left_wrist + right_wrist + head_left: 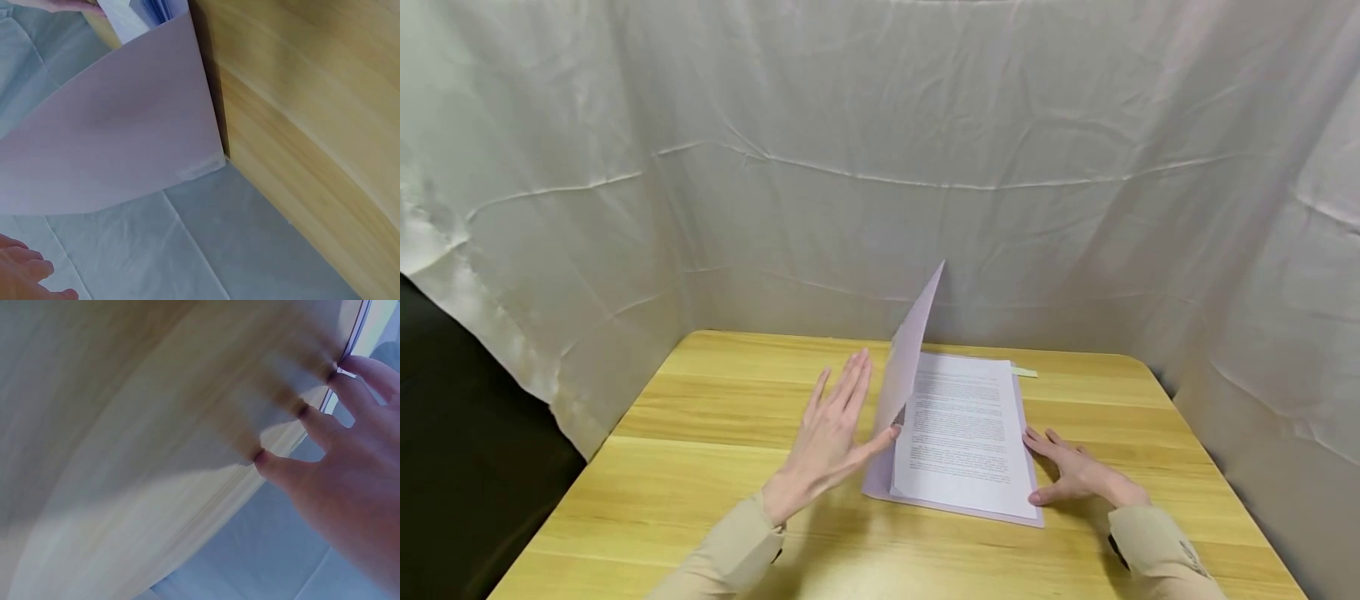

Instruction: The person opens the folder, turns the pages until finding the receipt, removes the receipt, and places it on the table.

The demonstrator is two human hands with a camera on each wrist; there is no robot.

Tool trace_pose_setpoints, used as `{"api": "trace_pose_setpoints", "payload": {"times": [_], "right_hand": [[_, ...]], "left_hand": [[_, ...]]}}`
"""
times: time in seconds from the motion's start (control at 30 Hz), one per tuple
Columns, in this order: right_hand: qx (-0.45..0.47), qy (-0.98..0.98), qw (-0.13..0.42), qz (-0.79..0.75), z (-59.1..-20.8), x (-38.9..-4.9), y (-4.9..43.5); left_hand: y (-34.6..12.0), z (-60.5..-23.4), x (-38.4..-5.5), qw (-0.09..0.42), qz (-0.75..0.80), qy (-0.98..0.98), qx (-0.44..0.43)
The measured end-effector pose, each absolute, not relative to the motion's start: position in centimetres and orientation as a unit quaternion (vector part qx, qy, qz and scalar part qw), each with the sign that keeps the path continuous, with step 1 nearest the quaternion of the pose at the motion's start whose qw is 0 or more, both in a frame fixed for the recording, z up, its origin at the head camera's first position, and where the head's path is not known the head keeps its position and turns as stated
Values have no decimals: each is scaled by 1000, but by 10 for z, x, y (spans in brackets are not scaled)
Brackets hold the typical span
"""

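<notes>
The lilac folder [880, 479] looks light, bendy, best gripped by its cover [910, 358] edge; left hand [827, 439] and right hand [1071, 472] have loosely spread fingers.

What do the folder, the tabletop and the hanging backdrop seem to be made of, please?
Folder: probably matte plastic, perhaps card; its raised cover looks thin, stiff and evenly lilac. Tabletop: wood or wood-look laminate, with yellow-brown grain and a soft sheen. Backdrop: fabric, apparently slightly shiny, with soft folds and creases.
</notes>
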State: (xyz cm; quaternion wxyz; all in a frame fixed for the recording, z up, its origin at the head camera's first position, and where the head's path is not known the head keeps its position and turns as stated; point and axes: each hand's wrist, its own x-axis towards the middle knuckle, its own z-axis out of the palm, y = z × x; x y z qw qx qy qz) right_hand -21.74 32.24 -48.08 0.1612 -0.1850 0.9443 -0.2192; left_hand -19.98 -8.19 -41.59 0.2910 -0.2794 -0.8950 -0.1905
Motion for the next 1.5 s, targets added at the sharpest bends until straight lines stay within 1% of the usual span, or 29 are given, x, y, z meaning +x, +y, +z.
{"api": "trace_pose_setpoints", "payload": {"times": [0.3,0.53,0.67,0.9,1.1,1.27,1.37,1.5], "right_hand": [[-183,943,160,-228,-477,-216,322],[-170,945,156,-231,-477,-215,319],[-169,946,151,-230,-479,-216,318],[-171,946,149,-230,-481,-216,317],[-165,947,158,-226,-480,-215,313],[-164,947,161,-224,-477,-215,312],[-164,947,161,-227,-478,-215,312],[-165,946,160,-227,-479,-216,313]], "left_hand": [[-96,-407,-198,316,-239,-874,-282],[-104,-405,-199,358,-265,-850,-282],[-107,-402,-201,398,-287,-823,-286],[-111,-400,-207,497,-282,-757,-317],[-119,-400,-209,551,-219,-729,-341],[-127,-401,-210,587,-111,-733,-325],[-130,-402,-209,591,-47,-746,-304],[-133,-403,-205,564,10,-781,-268]]}}
